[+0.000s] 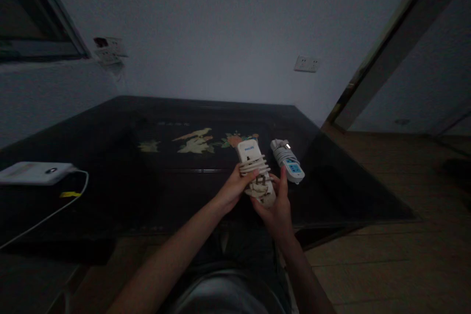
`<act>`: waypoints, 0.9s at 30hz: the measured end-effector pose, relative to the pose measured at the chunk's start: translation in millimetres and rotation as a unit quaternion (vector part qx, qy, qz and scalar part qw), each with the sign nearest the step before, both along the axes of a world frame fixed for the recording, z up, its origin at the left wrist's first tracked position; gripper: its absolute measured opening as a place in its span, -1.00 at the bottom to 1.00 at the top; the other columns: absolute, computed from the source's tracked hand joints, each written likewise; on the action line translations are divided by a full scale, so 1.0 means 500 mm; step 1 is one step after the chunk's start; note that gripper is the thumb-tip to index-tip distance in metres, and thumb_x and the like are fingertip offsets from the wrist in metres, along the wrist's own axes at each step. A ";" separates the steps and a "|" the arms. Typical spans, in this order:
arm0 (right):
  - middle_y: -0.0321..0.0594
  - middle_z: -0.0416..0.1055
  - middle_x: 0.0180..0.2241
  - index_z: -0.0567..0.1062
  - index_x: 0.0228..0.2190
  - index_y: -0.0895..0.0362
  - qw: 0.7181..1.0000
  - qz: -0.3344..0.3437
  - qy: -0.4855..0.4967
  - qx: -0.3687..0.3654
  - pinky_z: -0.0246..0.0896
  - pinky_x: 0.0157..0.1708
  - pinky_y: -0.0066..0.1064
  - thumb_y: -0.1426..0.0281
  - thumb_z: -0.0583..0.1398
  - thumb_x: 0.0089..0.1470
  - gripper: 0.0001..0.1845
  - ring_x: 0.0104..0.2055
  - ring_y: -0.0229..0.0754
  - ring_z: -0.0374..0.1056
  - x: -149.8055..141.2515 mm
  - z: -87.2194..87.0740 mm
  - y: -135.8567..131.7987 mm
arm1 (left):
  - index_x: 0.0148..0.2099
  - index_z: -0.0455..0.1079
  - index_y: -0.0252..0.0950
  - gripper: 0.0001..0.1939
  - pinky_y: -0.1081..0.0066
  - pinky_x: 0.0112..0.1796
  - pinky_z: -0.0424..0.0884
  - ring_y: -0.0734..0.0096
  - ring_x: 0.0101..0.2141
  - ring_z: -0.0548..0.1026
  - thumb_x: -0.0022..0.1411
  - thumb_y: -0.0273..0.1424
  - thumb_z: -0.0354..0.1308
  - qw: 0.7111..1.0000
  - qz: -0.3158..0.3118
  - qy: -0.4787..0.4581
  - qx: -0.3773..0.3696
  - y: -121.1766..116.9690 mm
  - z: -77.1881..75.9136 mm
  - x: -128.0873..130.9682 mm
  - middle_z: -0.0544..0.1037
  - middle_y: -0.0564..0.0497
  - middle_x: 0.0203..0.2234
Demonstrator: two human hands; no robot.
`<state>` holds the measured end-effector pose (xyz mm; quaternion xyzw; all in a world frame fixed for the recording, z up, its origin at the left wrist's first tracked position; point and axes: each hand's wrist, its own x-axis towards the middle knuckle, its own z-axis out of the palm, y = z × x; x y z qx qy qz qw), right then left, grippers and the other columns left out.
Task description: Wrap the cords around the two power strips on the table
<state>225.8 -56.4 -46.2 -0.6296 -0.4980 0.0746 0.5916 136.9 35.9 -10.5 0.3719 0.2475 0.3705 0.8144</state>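
Left hand [235,190] and right hand [277,208] grip a long white plastic power strip [249,148] (pale cord [254,163] wound around it) over a dark glossy table [154,198], near a white-and-blue plastic power strip [295,170].

Left hand [235,189] partly hidden by power strip [248,147]; white cable [44,220] cut by left edge.

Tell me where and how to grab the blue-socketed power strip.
Grip the blue-socketed power strip by its near end, across the narrow width, probably from above with the right hand once free of the Philips strip. That end points toward the person and looks cord-free; the cord is wound farther up.
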 end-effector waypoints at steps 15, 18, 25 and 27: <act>0.07 0.20 0.13 0.12 0.22 0.18 0.997 -0.027 -0.059 -0.039 0.08 0.17 -0.05 0.33 0.27 -0.03 -0.19 0.19 0.05 0.16 0.059 -0.014 0.042 | -0.13 0.47 -0.34 -0.75 0.45 -0.33 0.50 0.39 -0.39 0.56 0.09 -0.48 0.27 0.996 -0.041 -0.025 -0.070 0.046 -0.026 0.073 0.61 -0.06 -0.33; 0.07 0.20 0.14 0.14 0.20 0.18 0.998 -0.023 -0.055 -0.037 0.08 0.17 -0.06 0.27 0.25 0.02 -0.23 0.20 0.04 0.15 0.057 -0.012 0.041 | -0.13 0.47 -0.33 -0.73 0.45 -0.32 0.50 0.40 -0.40 0.56 0.07 -0.48 0.29 0.996 -0.033 -0.019 -0.076 0.043 -0.027 0.070 0.61 -0.05 -0.34; 0.03 0.23 0.13 0.19 0.18 0.17 0.998 -0.046 -0.043 -0.006 0.09 0.16 -0.11 0.28 0.18 0.10 -0.36 0.19 -0.02 0.17 0.039 0.003 0.045 | -0.12 0.45 -0.30 -0.72 0.47 -0.26 0.50 0.43 -0.36 0.57 0.07 -0.48 0.30 0.997 -0.019 -0.034 -0.067 0.038 -0.020 0.066 0.61 -0.03 -0.27; 0.03 0.23 0.14 0.20 0.17 0.19 0.998 -0.051 -0.034 0.006 0.09 0.17 -0.12 0.30 0.17 0.11 -0.38 0.19 -0.03 0.16 0.033 0.003 0.046 | -0.11 0.45 -0.29 -0.71 0.46 -0.27 0.50 0.41 -0.34 0.58 0.06 -0.47 0.30 0.997 -0.018 -0.039 -0.059 0.037 -0.019 0.064 0.61 -0.04 -0.24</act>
